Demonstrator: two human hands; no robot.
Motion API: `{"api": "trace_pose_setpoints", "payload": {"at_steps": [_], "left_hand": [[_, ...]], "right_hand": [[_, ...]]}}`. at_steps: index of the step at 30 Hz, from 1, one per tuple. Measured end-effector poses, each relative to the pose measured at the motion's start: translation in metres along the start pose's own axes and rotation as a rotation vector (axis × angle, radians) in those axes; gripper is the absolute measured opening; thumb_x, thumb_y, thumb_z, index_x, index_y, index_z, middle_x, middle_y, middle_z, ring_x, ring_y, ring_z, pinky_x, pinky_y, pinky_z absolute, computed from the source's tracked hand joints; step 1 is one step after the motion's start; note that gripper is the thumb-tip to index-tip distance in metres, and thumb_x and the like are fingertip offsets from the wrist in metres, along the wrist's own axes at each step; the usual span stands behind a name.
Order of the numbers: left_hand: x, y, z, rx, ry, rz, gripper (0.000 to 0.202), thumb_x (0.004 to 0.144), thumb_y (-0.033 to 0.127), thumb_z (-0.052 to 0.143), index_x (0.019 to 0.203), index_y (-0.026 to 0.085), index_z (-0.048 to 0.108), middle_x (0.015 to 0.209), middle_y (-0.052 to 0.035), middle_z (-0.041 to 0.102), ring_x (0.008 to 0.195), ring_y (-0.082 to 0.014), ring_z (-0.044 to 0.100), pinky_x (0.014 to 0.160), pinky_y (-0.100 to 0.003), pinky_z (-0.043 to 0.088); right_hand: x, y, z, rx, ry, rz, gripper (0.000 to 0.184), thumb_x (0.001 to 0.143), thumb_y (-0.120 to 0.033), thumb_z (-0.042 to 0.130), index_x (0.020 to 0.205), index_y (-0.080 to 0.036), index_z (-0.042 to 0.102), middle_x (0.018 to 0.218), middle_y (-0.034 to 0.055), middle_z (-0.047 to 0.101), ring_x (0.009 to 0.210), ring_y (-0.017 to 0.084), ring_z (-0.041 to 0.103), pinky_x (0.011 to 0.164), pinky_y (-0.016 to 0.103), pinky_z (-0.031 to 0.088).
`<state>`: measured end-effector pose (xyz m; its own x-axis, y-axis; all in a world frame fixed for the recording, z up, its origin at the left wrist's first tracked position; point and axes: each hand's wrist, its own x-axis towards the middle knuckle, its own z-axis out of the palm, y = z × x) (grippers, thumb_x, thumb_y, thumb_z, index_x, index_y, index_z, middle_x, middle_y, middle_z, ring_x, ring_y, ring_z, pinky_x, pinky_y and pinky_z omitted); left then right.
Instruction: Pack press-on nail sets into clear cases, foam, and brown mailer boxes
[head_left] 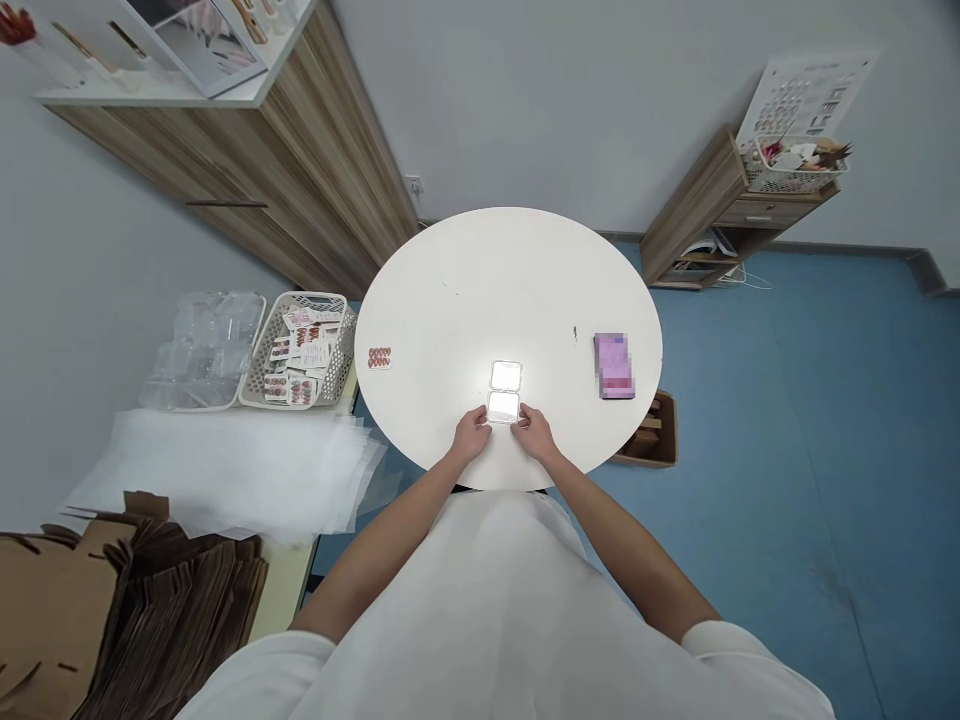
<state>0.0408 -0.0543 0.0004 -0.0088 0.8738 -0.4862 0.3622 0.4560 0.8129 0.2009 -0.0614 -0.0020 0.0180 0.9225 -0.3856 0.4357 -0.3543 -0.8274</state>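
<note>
A small clear plastic case (505,377) lies opened out on the white round table (510,270), its lid half pointing away from me and its inside shiny. My left hand (472,433) grips the near half at its left edge, thumb and fingers close together. On the opposite edge, my right hand (533,433) pinches the same half. Nothing can be made out inside the case because of glare. To the left sits a small card of reddish press-on nails (379,358). A purple rectangular object (614,366), blurred into blocks, lies to the right.
Left of the table stand a white basket of nail cards (300,350) and a basket of clear plastic boxes (214,345). White sheets (232,470) and folded cardboard (180,610) lie nearer. A brown box (660,430) is on the floor at right, below the table edge.
</note>
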Motion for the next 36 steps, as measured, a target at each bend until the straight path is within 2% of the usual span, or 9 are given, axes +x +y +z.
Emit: {"api": "trace_pose_setpoints", "payload": {"at_steps": [7, 13, 17, 20, 22, 26, 29, 32, 36], "left_hand": [[0.004, 0.001, -0.002, -0.038, 0.003, -0.032, 0.055, 0.068, 0.007, 0.050, 0.122, 0.015, 0.044, 0.121, -0.0111, 0.051, 0.108, -0.0189, 0.050, 0.091, -0.033, 0.040], [0.005, -0.007, -0.007, -0.056, -0.063, -0.033, 0.054, 0.069, 0.008, 0.050, 0.122, 0.015, 0.044, 0.121, -0.0114, 0.051, 0.108, -0.0182, 0.049, 0.091, -0.032, 0.040], [0.004, -0.011, -0.020, -0.030, -0.148, 0.000, 0.053, 0.070, 0.009, 0.049, 0.123, 0.015, 0.042, 0.120, -0.0112, 0.050, 0.107, -0.0172, 0.049, 0.090, -0.032, 0.041], [0.007, -0.014, -0.050, 0.020, -0.144, 0.094, 0.049, 0.072, 0.012, 0.049, 0.120, 0.017, 0.044, 0.118, -0.0100, 0.051, 0.105, -0.0165, 0.050, 0.086, -0.031, 0.043], [0.016, -0.017, -0.083, 0.082, -0.052, 0.165, 0.045, 0.072, 0.015, 0.050, 0.117, 0.018, 0.046, 0.116, -0.0090, 0.051, 0.101, -0.0165, 0.051, 0.083, -0.031, 0.044], [0.046, -0.024, -0.166, 0.258, 0.169, 0.214, 0.042, 0.073, 0.021, 0.051, 0.115, 0.017, 0.047, 0.108, -0.0089, 0.052, 0.093, -0.0175, 0.054, 0.079, -0.031, 0.045], [0.072, -0.027, -0.219, 0.396, 0.216, 0.183, 0.044, 0.072, 0.023, 0.054, 0.115, 0.015, 0.047, 0.107, -0.0096, 0.051, 0.082, -0.0164, 0.055, 0.081, -0.032, 0.043], [0.092, -0.025, -0.248, 0.472, 0.239, 0.150, 0.047, 0.073, 0.024, 0.053, 0.119, 0.016, 0.044, 0.110, -0.0102, 0.048, 0.078, -0.0165, 0.056, 0.083, -0.034, 0.042], [0.110, -0.020, -0.258, 0.519, 0.166, 0.104, 0.062, 0.070, 0.023, 0.058, 0.127, 0.016, 0.034, 0.110, -0.0117, 0.048, 0.098, -0.0238, 0.051, 0.086, -0.034, 0.039]], "right_hand": [[0.001, 0.000, 0.000, 0.052, 0.009, -0.003, 0.048, 0.065, -0.025, 0.050, 0.112, -0.022, 0.049, 0.100, 0.0045, 0.051, 0.078, 0.014, 0.053, 0.070, 0.031, 0.047], [-0.004, -0.003, 0.001, 0.058, 0.027, 0.043, 0.055, 0.067, -0.027, 0.050, 0.121, -0.021, 0.042, 0.105, 0.0059, 0.048, 0.084, 0.015, 0.052, 0.073, 0.031, 0.047], [-0.010, -0.008, 0.005, 0.020, 0.161, 0.037, 0.059, 0.067, -0.027, 0.051, 0.124, -0.021, 0.036, 0.110, 0.0077, 0.045, 0.083, 0.015, 0.050, 0.071, 0.032, 0.048], [-0.013, -0.024, 0.016, -0.032, 0.315, -0.005, 0.058, 0.070, -0.027, 0.050, 0.125, -0.022, 0.033, 0.111, 0.0080, 0.043, 0.082, 0.015, 0.048, 0.070, 0.032, 0.047], [-0.008, -0.043, 0.031, -0.057, 0.325, -0.062, 0.055, 0.072, -0.026, 0.048, 0.125, -0.023, 0.031, 0.111, 0.0075, 0.043, 0.081, 0.015, 0.048, 0.071, 0.032, 0.046], [0.021, -0.087, 0.079, -0.096, 0.163, -0.129, 0.055, 0.074, -0.025, 0.046, 0.126, -0.023, 0.028, 0.114, 0.0082, 0.041, 0.076, 0.013, 0.049, 0.070, 0.032, 0.047], [0.052, -0.114, 0.119, -0.164, 0.021, -0.133, 0.054, 0.074, -0.024, 0.047, 0.126, -0.022, 0.031, 0.115, 0.0085, 0.041, 0.080, 0.014, 0.050, 0.074, 0.032, 0.046], [0.080, -0.132, 0.153, -0.245, -0.086, -0.134, 0.053, 0.074, -0.024, 0.048, 0.125, -0.024, 0.032, 0.117, 0.0081, 0.040, 0.090, 0.017, 0.050, 0.079, 0.034, 0.044], [0.111, -0.148, 0.186, -0.384, -0.143, -0.146, 0.058, 0.073, -0.023, 0.050, 0.128, -0.022, 0.030, 0.119, 0.0095, 0.040, 0.104, 0.021, 0.043, 0.087, 0.036, 0.039]]}}
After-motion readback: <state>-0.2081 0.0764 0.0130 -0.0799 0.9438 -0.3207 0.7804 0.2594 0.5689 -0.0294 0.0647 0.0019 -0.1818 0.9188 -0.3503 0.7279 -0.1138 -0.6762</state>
